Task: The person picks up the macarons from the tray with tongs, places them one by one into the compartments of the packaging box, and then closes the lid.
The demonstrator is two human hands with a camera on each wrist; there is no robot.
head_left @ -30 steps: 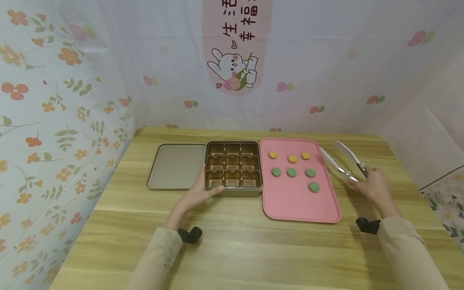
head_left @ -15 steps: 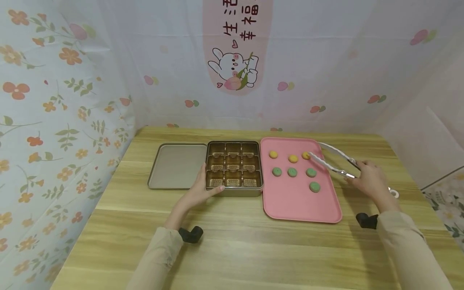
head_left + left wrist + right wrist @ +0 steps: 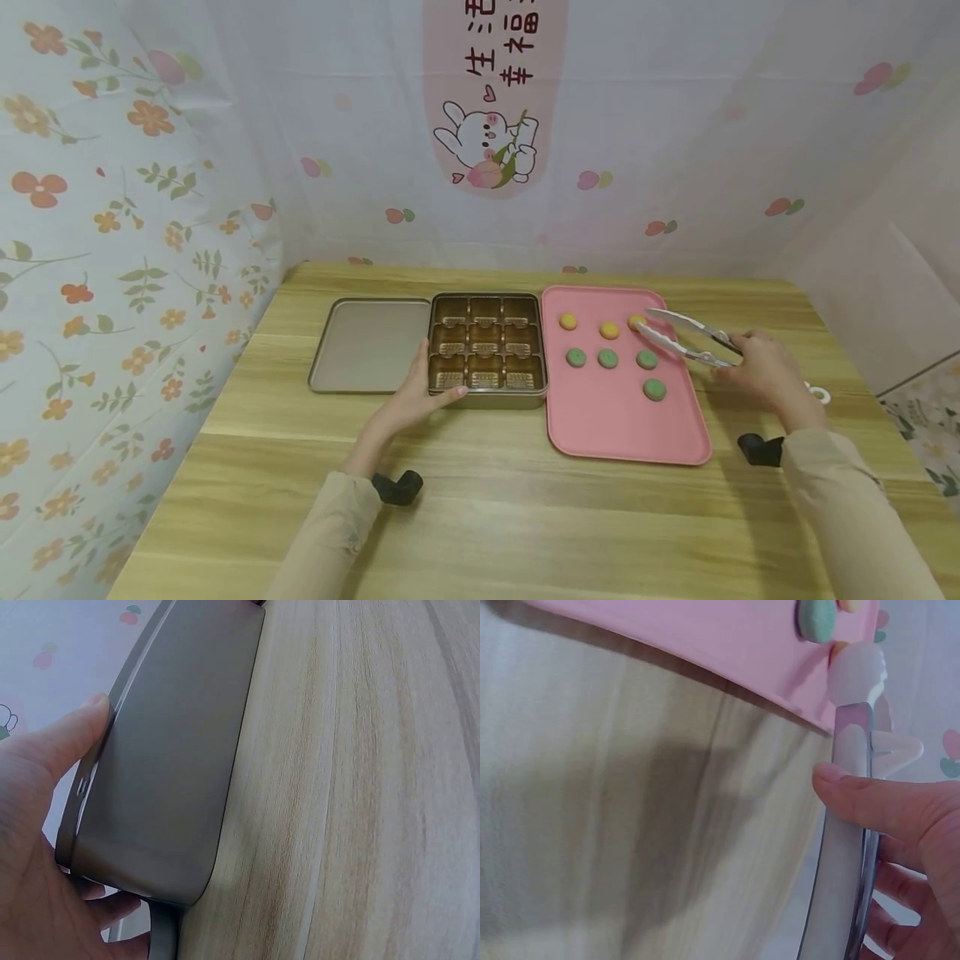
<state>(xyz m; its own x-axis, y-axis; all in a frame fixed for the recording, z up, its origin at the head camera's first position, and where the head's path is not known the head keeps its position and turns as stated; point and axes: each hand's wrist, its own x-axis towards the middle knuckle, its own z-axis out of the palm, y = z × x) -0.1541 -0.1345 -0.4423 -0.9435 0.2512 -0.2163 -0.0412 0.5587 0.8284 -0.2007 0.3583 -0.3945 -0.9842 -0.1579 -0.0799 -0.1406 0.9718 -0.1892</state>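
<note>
My left hand (image 3: 411,398) holds the front left corner of a brown metal tin (image 3: 487,400). Its thumb (image 3: 79,731) lies on the tin's front rim, and the other fingers are round the left side. Inside the tin is a gold divider with square compartments. My right hand (image 3: 768,375) grips metal tongs (image 3: 705,358) with pale scalloped tips. The tongs are spread, their tips at the far right yellow cookie (image 3: 636,320) on a pink tray (image 3: 615,425); whether they touch it cannot be told. Several green cookies (image 3: 655,389) and two more yellow cookies (image 3: 609,331) lie there.
Left of the tin lies a flat metal lid (image 3: 375,346). The pink tray sits against the tin's right side. Everything rests on a wooden table (image 3: 480,517), with patterned cloth (image 3: 337,183) hanging behind and at the sides.
The right hand has brought the tongs left, from beside the tray to over its far right corner, and the tips have closed in near a yellow cookie. The left hand stays at the tin.
</note>
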